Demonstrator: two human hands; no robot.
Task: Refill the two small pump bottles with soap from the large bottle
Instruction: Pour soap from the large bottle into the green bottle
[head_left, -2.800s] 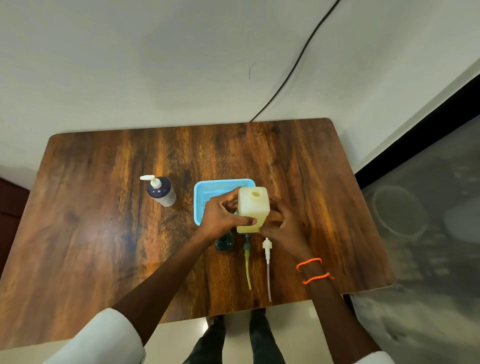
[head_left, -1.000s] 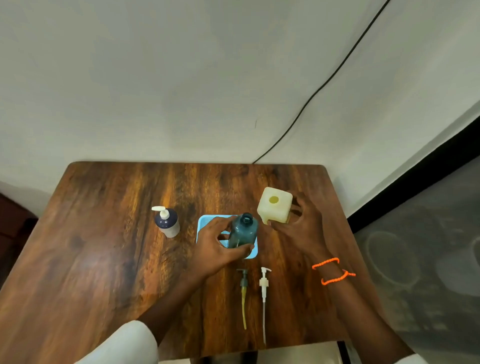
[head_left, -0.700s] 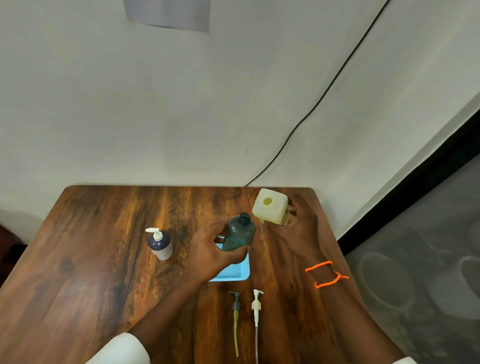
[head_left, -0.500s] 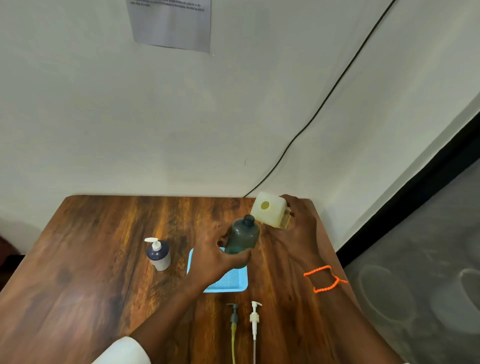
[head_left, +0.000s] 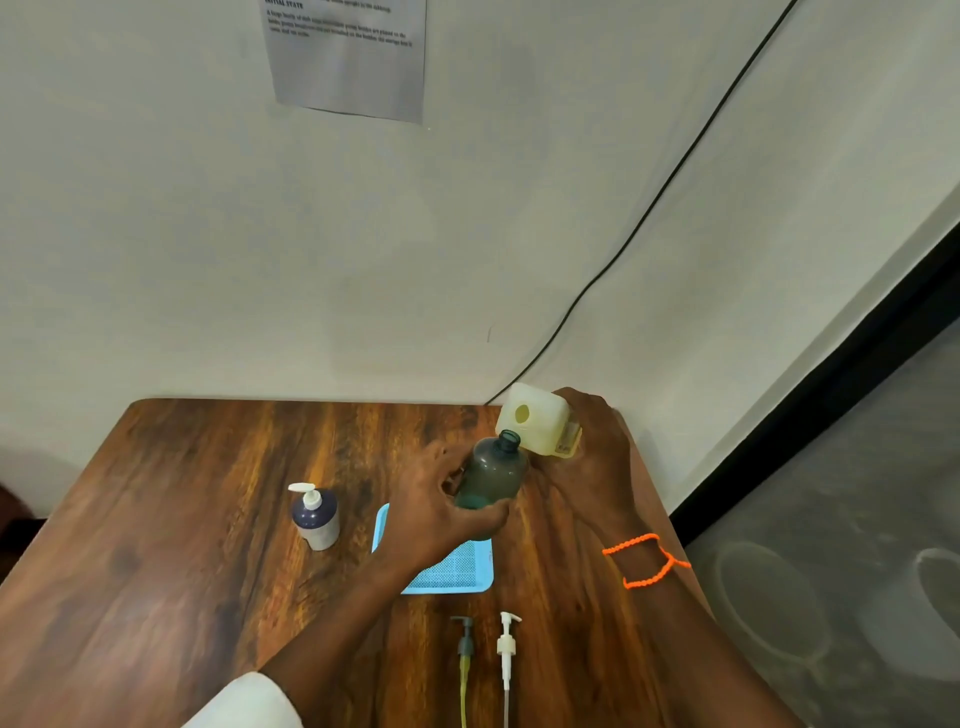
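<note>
Soap has yet to pour: the left hand (head_left: 441, 512) grips the uncapped dark-green plastic pump bottle (head_left: 491, 478) above the blue mesh tray (head_left: 462, 571), while the right hand (head_left: 592, 457), fingers wrapped round it, tilts the large pale-yellow square bottle (head_left: 537, 426) toward its neck. Both lifted higher and closer than a second ago (pump heads (head_left: 485, 644) lie on the wooden table (head_left: 182, 519)); the capped navy-and-white bottle (head_left: 314, 517) waits.

teal bottle (head_left: 491, 475), cream jug (head_left: 537, 426), blue mesh tray (head_left: 457, 571)
</note>
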